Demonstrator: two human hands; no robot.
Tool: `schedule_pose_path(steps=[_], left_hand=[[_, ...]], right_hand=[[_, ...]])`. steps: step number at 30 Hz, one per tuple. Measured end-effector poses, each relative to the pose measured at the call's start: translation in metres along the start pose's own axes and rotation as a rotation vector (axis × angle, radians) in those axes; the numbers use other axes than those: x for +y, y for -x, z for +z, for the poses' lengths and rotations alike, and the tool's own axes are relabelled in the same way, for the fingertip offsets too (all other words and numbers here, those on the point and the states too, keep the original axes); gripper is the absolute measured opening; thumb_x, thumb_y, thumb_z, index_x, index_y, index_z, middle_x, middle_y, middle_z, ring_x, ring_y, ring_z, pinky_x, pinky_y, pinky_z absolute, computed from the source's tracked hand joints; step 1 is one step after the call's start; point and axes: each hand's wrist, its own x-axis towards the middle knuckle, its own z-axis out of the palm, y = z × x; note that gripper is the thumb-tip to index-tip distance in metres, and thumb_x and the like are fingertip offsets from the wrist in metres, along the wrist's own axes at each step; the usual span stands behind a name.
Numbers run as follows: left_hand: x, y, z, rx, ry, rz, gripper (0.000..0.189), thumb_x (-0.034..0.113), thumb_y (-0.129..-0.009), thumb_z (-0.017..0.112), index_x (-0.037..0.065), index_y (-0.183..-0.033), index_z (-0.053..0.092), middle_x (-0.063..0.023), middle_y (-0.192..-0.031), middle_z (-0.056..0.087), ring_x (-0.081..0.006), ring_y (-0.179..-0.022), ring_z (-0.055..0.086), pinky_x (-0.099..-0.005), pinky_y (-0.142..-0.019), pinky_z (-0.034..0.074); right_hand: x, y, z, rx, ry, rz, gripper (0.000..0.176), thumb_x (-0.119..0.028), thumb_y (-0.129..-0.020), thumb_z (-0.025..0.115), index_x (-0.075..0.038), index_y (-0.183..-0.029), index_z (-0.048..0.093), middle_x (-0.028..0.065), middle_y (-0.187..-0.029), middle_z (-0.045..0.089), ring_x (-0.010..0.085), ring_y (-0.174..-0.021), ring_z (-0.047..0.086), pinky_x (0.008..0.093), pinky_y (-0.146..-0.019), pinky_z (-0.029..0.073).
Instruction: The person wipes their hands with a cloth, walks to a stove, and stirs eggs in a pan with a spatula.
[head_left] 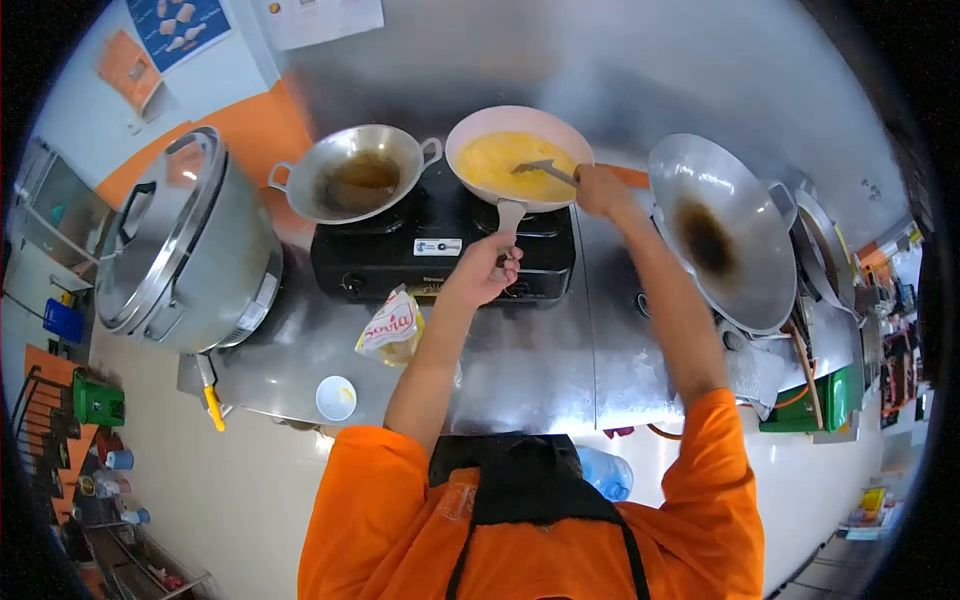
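Your left grip (485,268) wraps the handle (510,215) of the pan (520,118) on the stove's (385,265) right burner, seemingly steadying it against your right grip (600,192), clenched around the spatula (540,166) angled into the yellow mixture (490,160). The bag (392,330) and bowl (336,398) sit on the bench (520,370) in front of the stove, presumably for easy reach.

Kitchen, apparently commercial: black stove (390,268) bearing pale frying pan (520,119) and two-handled pan (328,155); metal table (520,350); large lidded pot (222,245); broad wok (742,205); metal-clad wall (640,60) behind.
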Motion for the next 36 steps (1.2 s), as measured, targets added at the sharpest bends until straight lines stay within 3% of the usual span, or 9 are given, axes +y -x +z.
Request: schedule_pose_path(steps=[1,4,10,16,17,23,36], left_hand=[[-0.006,0.003,0.009,0.051,0.060,0.002,0.008,0.012,-0.087,0.050,0.007,-0.087,0.044,-0.0018,-0.070,0.046,-0.0075,-0.055,0.039,-0.0194,-0.045,0.031],[-0.016,0.009,0.018,0.037,0.094,0.032,0.008,0.014,-0.088,0.050,0.010,-0.086,0.043,-0.0020,-0.069,0.047,-0.0101,-0.052,0.041,-0.0244,-0.046,0.036],[-0.038,0.023,0.036,0.057,0.075,0.056,0.012,0.020,-0.091,0.048,0.011,-0.090,0.040,-0.0018,-0.073,0.045,-0.0114,-0.051,0.044,-0.0277,-0.045,0.038],[-0.043,0.024,0.034,0.056,0.092,0.060,0.012,0.022,-0.090,0.050,0.013,-0.091,0.043,-0.0007,-0.073,0.047,-0.0110,-0.052,0.043,-0.0283,-0.046,0.038],[-0.043,0.025,0.034,0.054,0.101,0.056,0.011,0.021,-0.090,0.050,0.012,-0.092,0.043,-0.0008,-0.073,0.047,-0.0110,-0.052,0.043,-0.0285,-0.046,0.039],[-0.045,0.025,0.034,0.051,0.109,0.067,0.011,0.021,-0.090,0.048,0.012,-0.092,0.043,-0.0008,-0.072,0.046,-0.0110,-0.052,0.043,-0.0284,-0.046,0.038],[-0.041,0.027,0.036,0.065,0.098,0.051,0.010,0.021,-0.090,0.048,0.012,-0.091,0.042,0.0000,-0.073,0.047,-0.0109,-0.052,0.044,-0.0283,-0.044,0.039]], right_hand=[[0.002,-0.002,-0.014,0.004,0.034,-0.013,0.030,-0.007,-0.074,0.050,-0.001,-0.102,0.059,0.0224,-0.090,0.062,0.0369,-0.086,0.059,0.0431,-0.075,0.047],[-0.003,0.006,-0.065,-0.126,0.081,-0.080,0.024,-0.006,-0.074,0.052,-0.002,-0.094,0.063,0.0193,-0.088,0.063,0.0348,-0.084,0.060,0.0424,-0.074,0.046],[-0.040,0.058,-0.141,-0.368,0.032,-0.149,0.025,-0.011,-0.077,0.054,-0.006,-0.099,0.064,0.0180,-0.091,0.063,0.0329,-0.087,0.059,0.0403,-0.079,0.045],[-0.051,0.061,-0.089,-0.361,0.129,0.040,0.025,-0.013,-0.080,0.054,-0.006,-0.103,0.061,0.0178,-0.102,0.059,0.0334,-0.099,0.054,0.0406,-0.086,0.043],[-0.047,0.061,-0.078,-0.281,0.107,0.000,0.022,-0.011,-0.079,0.054,-0.004,-0.098,0.062,0.0194,-0.099,0.060,0.0339,-0.097,0.055,0.0416,-0.086,0.043],[-0.039,0.033,-0.064,-0.294,0.117,-0.098,0.021,-0.008,-0.077,0.052,-0.001,-0.093,0.064,0.0211,-0.092,0.061,0.0342,-0.092,0.058,0.0419,-0.082,0.045],[-0.047,-0.070,-0.035,-0.147,0.154,-0.160,0.027,-0.006,-0.070,0.047,0.000,-0.090,0.064,0.0222,-0.090,0.062,0.0338,-0.084,0.061,0.0409,-0.073,0.049]])
